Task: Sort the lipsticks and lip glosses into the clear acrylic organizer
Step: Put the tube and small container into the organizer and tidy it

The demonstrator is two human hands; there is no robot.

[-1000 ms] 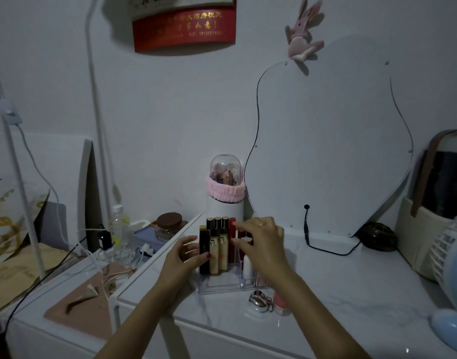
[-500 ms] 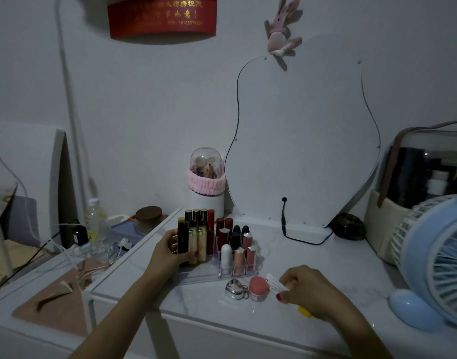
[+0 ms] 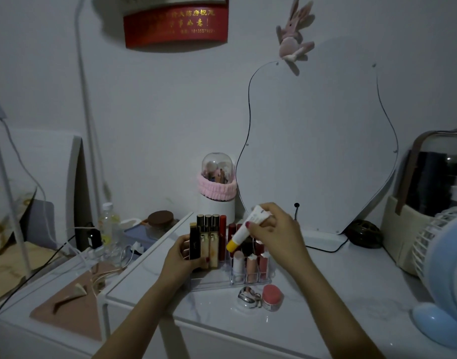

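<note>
The clear acrylic organizer point(image 3: 250, 281) stands on the white marble tabletop point(image 3: 338, 288), filled with several upright lipsticks and lip glosses point(image 3: 212, 242). My left hand point(image 3: 180, 257) grips the organizer's left side, fingers around a black tube point(image 3: 193, 242). My right hand point(image 3: 276, 234) pinches a white tube with a yellow cap point(image 3: 244, 230), tilted cap-down just above the organizer's back right slots.
A pink-lidded jar point(image 3: 272, 296) and a shiny metal clip point(image 3: 249, 297) lie in front of the organizer. Behind stand a domed brush holder point(image 3: 217, 193) and a curvy mirror point(image 3: 318, 151). A blue fan point(image 3: 445, 281) is at right; cables lie on the lower left table.
My right hand has lifted the white yellow-capped tube from the tabletop at right and carried it up and left over the organizer. My left hand has kept its hold.
</note>
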